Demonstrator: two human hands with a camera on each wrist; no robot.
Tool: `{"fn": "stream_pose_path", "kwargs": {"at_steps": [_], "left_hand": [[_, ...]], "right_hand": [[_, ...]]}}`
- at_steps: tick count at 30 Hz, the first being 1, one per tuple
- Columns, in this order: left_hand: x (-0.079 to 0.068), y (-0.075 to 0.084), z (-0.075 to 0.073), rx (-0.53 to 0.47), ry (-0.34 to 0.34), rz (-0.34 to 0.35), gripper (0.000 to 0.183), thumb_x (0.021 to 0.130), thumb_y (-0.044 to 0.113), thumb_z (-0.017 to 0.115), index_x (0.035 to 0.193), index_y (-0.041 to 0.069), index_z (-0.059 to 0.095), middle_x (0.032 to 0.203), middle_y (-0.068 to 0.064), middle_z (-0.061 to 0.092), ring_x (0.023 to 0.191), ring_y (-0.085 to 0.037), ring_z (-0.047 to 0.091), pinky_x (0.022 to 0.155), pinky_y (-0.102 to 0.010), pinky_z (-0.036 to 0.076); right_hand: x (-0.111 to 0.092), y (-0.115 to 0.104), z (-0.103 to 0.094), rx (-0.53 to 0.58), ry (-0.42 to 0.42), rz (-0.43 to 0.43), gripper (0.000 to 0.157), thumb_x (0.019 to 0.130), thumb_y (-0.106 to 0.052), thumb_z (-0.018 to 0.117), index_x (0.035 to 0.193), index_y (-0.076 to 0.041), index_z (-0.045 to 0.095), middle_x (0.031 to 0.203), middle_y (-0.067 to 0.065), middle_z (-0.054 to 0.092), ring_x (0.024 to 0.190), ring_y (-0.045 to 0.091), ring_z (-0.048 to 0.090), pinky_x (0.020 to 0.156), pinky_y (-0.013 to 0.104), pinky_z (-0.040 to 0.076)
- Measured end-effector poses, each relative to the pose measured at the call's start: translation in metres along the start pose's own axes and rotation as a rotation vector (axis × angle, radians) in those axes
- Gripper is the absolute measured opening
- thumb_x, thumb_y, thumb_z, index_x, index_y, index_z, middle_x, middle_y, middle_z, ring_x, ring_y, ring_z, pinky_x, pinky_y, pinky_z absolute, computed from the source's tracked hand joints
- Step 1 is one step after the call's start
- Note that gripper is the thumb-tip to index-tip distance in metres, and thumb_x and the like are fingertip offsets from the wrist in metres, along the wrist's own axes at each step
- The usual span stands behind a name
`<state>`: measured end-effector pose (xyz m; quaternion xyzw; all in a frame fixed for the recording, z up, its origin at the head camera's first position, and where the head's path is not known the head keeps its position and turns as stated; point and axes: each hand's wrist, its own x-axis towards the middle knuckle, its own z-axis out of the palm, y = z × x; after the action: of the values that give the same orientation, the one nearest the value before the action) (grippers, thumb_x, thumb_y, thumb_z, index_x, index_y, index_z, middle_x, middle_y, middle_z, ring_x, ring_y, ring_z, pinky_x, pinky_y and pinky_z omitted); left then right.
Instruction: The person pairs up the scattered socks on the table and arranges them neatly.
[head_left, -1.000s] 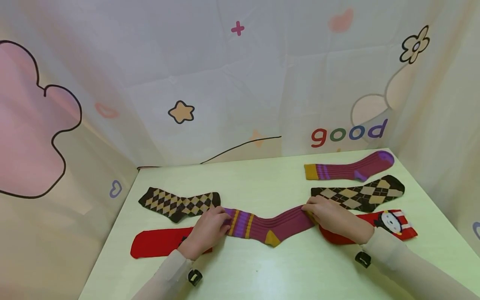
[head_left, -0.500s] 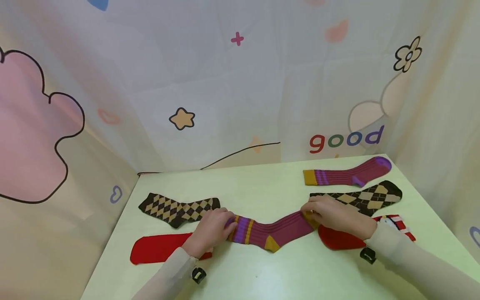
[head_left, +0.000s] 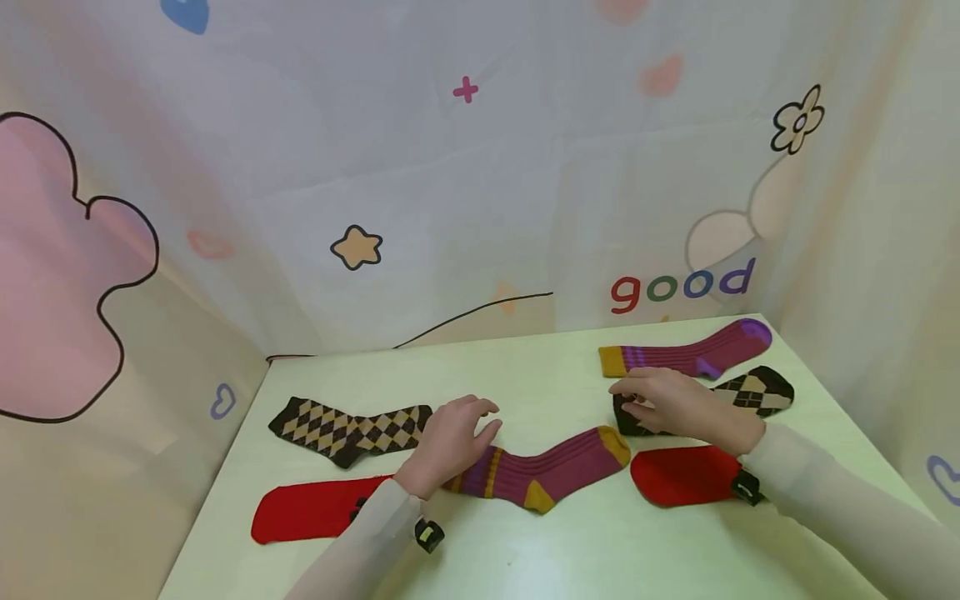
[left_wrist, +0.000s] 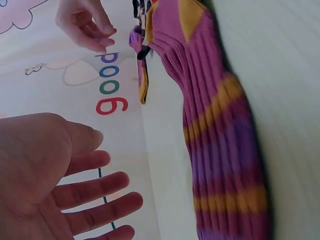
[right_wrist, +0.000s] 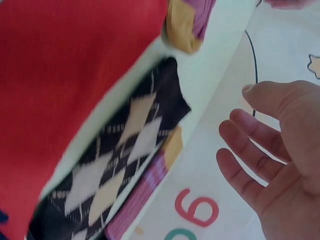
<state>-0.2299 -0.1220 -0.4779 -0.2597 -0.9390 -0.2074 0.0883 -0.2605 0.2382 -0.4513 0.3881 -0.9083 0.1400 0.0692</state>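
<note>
A ribbed plum sock (head_left: pixel 573 467) with mustard heel and toe and a striped cuff lies flat mid-table. My left hand (head_left: pixel 452 442) hovers over its cuff end, hiding part of it in the head view; the left wrist view shows the fingers (left_wrist: pixel 100 190) spread and holding nothing. My right hand (head_left: pixel 667 404) is raised over a black and beige argyle sock (head_left: pixel 757 392), its fingers loosely bent around nothing. Beneath my right wrist a red sock (head_left: pixel 678 475) shows partly. Behind lies a second plum sock (head_left: pixel 675 358) with a mustard cuff and purple toe.
On the left of the table (head_left: pixel 525 558) lie another argyle sock (head_left: pixel 345 429) and another red sock (head_left: pixel 315 508), partly under my left forearm. A printed curtain (head_left: pixel 420 167) hangs at the back and sides.
Both hands have let go of the middle plum sock and lifted away from its ends. The left moved slightly up and right, the right slightly up. The sock lies in place.
</note>
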Motion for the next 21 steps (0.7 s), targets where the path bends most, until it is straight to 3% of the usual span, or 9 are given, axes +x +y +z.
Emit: {"fn": "stream_pose_path", "kwargs": {"at_steps": [6, 13, 21], "left_hand": [[0.021, 0.014, 0.010, -0.030, 0.031, -0.027, 0.030, 0.102, 0.029, 0.065, 0.123, 0.010, 0.072, 0.113, -0.008, 0.073, 0.095, -0.021, 0.070, 0.080, -0.037, 0.059], [0.045, 0.031, 0.019, -0.034, 0.100, -0.033, 0.029, 0.102, 0.030, 0.064, 0.125, 0.013, 0.072, 0.113, -0.004, 0.072, 0.095, -0.020, 0.069, 0.079, -0.036, 0.059], [0.073, 0.050, 0.032, -0.029, 0.153, -0.032, 0.031, 0.103, 0.031, 0.063, 0.126, 0.014, 0.071, 0.114, -0.004, 0.072, 0.094, -0.018, 0.069, 0.076, -0.032, 0.058]], "right_hand": [[-0.001, 0.019, -0.010, -0.044, 0.041, 0.072, 0.032, 0.087, -0.010, 0.083, 0.117, -0.007, 0.074, 0.105, 0.006, 0.072, 0.088, 0.022, 0.070, 0.075, 0.035, 0.061], [-0.003, 0.036, -0.023, -0.063, 0.057, 0.144, 0.035, 0.089, -0.011, 0.081, 0.122, -0.006, 0.073, 0.103, 0.010, 0.071, 0.085, 0.022, 0.067, 0.072, 0.034, 0.061], [-0.003, 0.054, -0.032, -0.087, 0.056, 0.212, 0.038, 0.095, -0.020, 0.076, 0.128, -0.005, 0.070, 0.119, 0.020, 0.069, 0.107, 0.038, 0.067, 0.085, 0.051, 0.059]]}}
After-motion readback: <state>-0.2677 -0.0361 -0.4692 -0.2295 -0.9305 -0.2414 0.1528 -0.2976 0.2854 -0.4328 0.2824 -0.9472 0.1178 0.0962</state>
